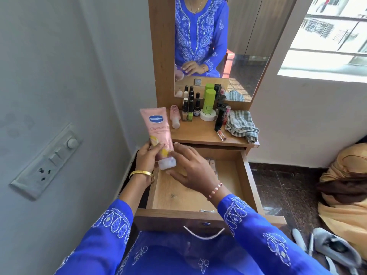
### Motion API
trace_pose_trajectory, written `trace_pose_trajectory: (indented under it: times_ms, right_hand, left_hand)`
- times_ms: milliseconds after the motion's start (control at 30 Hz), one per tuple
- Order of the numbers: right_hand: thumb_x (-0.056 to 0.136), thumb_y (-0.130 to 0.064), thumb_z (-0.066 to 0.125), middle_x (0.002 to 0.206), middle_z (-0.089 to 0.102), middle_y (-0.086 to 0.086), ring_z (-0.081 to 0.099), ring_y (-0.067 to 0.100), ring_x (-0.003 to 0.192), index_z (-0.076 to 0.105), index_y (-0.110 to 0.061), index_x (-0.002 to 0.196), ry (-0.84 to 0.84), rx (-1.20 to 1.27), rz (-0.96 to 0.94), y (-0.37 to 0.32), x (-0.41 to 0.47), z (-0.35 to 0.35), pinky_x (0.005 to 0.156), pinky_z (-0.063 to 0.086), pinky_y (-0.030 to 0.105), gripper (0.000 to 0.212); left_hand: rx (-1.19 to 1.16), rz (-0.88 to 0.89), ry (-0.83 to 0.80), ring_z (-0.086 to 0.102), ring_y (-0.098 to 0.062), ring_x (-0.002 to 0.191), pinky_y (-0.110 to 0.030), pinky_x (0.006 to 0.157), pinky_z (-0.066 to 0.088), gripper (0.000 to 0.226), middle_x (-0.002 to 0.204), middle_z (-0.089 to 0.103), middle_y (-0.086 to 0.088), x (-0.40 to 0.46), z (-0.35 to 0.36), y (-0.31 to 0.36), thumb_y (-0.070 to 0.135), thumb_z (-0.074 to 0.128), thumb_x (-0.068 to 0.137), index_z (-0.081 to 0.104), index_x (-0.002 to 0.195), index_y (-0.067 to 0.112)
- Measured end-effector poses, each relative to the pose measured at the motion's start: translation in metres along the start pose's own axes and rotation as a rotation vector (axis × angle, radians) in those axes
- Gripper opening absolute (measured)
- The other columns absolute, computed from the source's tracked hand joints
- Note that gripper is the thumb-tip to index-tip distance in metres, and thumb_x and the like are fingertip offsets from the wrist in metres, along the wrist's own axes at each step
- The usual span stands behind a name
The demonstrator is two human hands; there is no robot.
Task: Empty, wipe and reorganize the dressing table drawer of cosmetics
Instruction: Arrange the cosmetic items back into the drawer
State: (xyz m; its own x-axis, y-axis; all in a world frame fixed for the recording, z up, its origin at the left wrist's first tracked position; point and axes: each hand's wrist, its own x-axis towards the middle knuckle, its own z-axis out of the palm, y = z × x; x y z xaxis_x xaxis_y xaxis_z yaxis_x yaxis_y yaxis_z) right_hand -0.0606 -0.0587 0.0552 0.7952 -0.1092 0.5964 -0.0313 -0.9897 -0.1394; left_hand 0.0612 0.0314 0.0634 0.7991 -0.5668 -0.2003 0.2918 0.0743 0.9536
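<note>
Tube gripped by left hand above drawer

Bright all over, lit by day. Strong white light pouring in from the window at the top right, so washed out there that little past the bars can be made out. Soft glow across the pale wall, with faint grey smudges near the switch board. Gentle shadow inside the drawer under the hands, darker still down its left side. Shine on the dark floor tiles. Bent and stretched at the edges, like through a fish-eye: straight lines leaning and curving. A little fuzzy at the bottom corners, with smeared slippers. Sharpest in the middle.
</note>
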Motion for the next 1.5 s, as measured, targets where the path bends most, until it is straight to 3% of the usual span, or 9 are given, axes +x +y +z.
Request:
trace_pose_trajectory:
  times_ms: [100,200,333,433,500,600,767,1033,1500]
  right_hand:
    - [0.084,-0.032,0.052,0.122,0.06,0.019,0.058,0.033,0.113,0.062,-0.005,0.113,0.088,-0.157,-0.02,0.009,0.001,-0.015,0.095,0.048,0.039,0.041]
    - [0.081,-0.033,0.056,0.138,0.049,0.016,0.047,0.033,0.128,0.056,-0.013,0.123,-0.05,-0.305,-0.014,0.02,-0.005,-0.021,0.104,0.039,0.046,0.046]
    - [0.069,-0.046,0.072,0.131,0.056,0.01,0.047,0.033,0.129,0.059,-0.019,0.12,-0.303,-0.327,0.037,0.031,-0.028,-0.018,0.11,0.033,0.051,0.059]
    - [0.065,-0.044,0.073,0.098,0.067,0.002,0.059,0.027,0.109,0.067,-0.02,0.104,-0.368,-0.315,0.102,0.033,-0.043,-0.016,0.11,0.029,0.046,0.046]
    - [0.076,-0.041,0.066,0.102,0.065,0.003,0.055,0.025,0.108,0.064,-0.019,0.108,-0.507,-0.211,0.196,0.033,-0.049,-0.015,0.111,0.028,0.037,0.039]
    - [0.084,-0.034,0.061,0.111,0.064,0.006,0.057,0.023,0.106,0.062,-0.015,0.113,-0.68,-0.025,0.397,0.033,-0.054,-0.009,0.092,0.04,0.031,0.035]
    - [0.083,-0.027,0.066,0.109,0.068,0.01,0.062,0.023,0.1,0.066,-0.01,0.108,-0.725,0.239,0.733,0.035,-0.065,0.005,0.079,0.046,0.026,0.03]
    - [0.086,-0.012,0.057,0.107,0.066,0.011,0.059,0.021,0.09,0.062,-0.009,0.104,-0.738,0.319,0.834,0.04,-0.072,0.013,0.078,0.047,0.027,0.019]
    - [0.089,-0.01,0.051,0.116,0.066,0.012,0.06,0.028,0.108,0.064,-0.009,0.112,-0.768,0.175,0.789,0.045,-0.077,0.02,0.094,0.049,0.035,0.028]
  left_hand:
    - [0.188,0.07,-0.203,0.065,-0.006,0.077,-0.017,0.068,0.054,0.033,0.093,0.065,0.004,-0.003,-0.004,-0.003,0.009,0.056,0.087,0.055,0.12,0.013]
    - [0.495,0.079,-0.367,0.056,-0.008,0.093,-0.007,0.07,0.048,0.047,0.102,0.059,0.006,-0.006,-0.004,-0.011,0.01,0.062,0.084,0.049,0.129,0.014]
    - [0.814,0.034,-0.547,0.053,-0.013,0.109,-0.026,0.093,0.043,0.055,0.115,0.057,0.002,-0.006,-0.002,-0.029,0.019,0.066,0.082,0.046,0.133,0.015]
    - [1.002,-0.026,-0.642,0.06,-0.022,0.102,-0.033,0.088,0.048,0.053,0.11,0.061,-0.003,-0.011,0.002,-0.04,0.015,0.065,0.083,0.047,0.133,0.017]
    - [1.077,-0.035,-0.692,0.058,-0.021,0.108,-0.031,0.092,0.047,0.052,0.119,0.06,-0.003,-0.014,0.006,-0.045,0.013,0.065,0.082,0.048,0.132,0.017]
    - [1.119,-0.059,-0.7,0.057,-0.016,0.105,-0.024,0.092,0.044,0.048,0.121,0.06,-0.002,-0.016,0.006,-0.05,0.012,0.066,0.081,0.053,0.127,0.016]
    - [1.241,0.01,-0.559,0.06,-0.015,0.104,-0.02,0.086,0.045,0.032,0.115,0.065,-0.002,-0.013,0.0,-0.061,0.006,0.058,0.085,0.063,0.114,0.018]
    - [1.335,-0.004,-0.6,0.061,-0.013,0.102,-0.023,0.091,0.047,0.033,0.112,0.067,-0.001,-0.01,-0.001,-0.064,0.004,0.062,0.082,0.066,0.111,0.017]
    - [1.502,-0.091,-0.648,0.059,-0.017,0.111,-0.025,0.093,0.045,0.03,0.122,0.064,-0.004,-0.009,0.011,-0.058,0.009,0.056,0.088,0.063,0.117,0.013]
